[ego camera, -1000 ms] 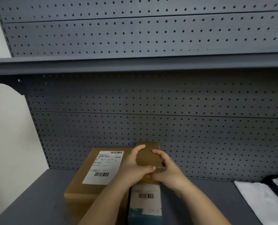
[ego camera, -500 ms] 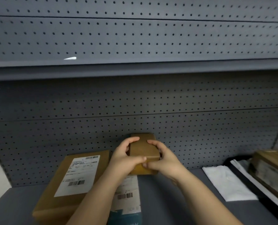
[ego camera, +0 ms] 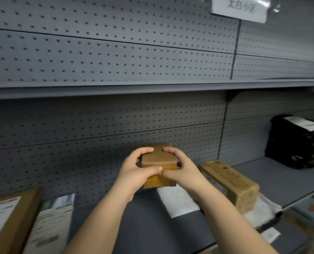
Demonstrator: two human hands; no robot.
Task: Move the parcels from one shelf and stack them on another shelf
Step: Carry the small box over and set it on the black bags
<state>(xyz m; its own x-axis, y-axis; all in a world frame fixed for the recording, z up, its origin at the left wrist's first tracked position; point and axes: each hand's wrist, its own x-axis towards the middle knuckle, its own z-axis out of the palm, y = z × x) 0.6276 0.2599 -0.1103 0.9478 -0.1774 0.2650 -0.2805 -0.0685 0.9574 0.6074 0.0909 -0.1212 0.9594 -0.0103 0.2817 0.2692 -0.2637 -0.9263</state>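
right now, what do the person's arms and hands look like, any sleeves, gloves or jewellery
The left hand and right hand wear no gloves, and no rings show on the fingers. The left forearm and right forearm have no sleeves in view, and no watch or band at the wrists.

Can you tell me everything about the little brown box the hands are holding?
The little brown box looks like plain cardboard, closed, with a shinier yellowish strip, maybe tape, across its front. No label shows on it. It is roughly level, its top tipped slightly toward the camera. The left hand and right hand grip it from either side, fingers curled over the top, with the thumbs meeting on the front. It seems lifted off the grey shelf, in front of the pegboard wall.
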